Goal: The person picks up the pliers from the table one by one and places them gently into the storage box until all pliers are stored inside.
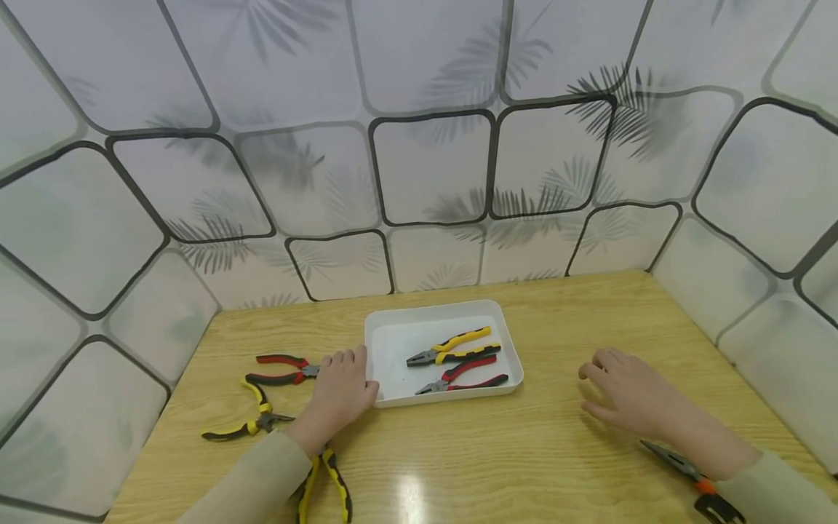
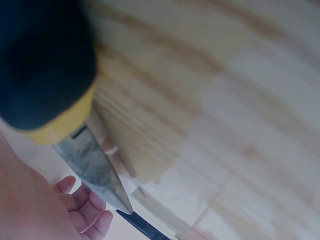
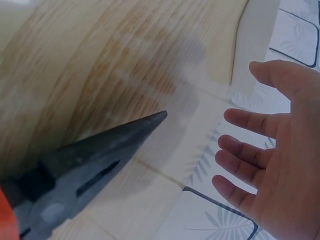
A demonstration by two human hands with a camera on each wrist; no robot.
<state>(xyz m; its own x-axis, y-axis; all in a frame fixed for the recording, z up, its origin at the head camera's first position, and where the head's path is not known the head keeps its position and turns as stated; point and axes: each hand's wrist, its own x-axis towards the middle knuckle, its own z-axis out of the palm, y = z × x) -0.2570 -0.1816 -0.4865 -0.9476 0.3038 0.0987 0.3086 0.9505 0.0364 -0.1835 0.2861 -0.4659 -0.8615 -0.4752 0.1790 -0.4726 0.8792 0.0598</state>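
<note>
My left hand (image 1: 339, 389) is at the left wall of a white tray (image 1: 391, 318), thumb by its near corner and fingers lightly bent. Its fingers cover the jaw end of red-and-black pliers (image 1: 283, 378). In the left wrist view, yellow-and-black pliers (image 2: 91, 159) lie close to the camera, below my palm. Over the table at right, my right hand (image 1: 625, 389) has loosely bent, spread fingers and holds nothing. Long-nose pliers (image 1: 677, 461) with orange-and-black handles lie under the right wrist; their pointed jaws fill much of the right wrist view.
Inside the tray are yellow-and-black combination pliers (image 1: 452, 348) and red-and-black pliers (image 1: 461, 377). Spread yellow-and-black pliers (image 1: 252, 421) lie left of my left wrist, and another yellow-handled pair (image 1: 335, 473) lies beneath that forearm. Patterned white panels (image 1: 432, 175) border the wooden table (image 1: 458, 458).
</note>
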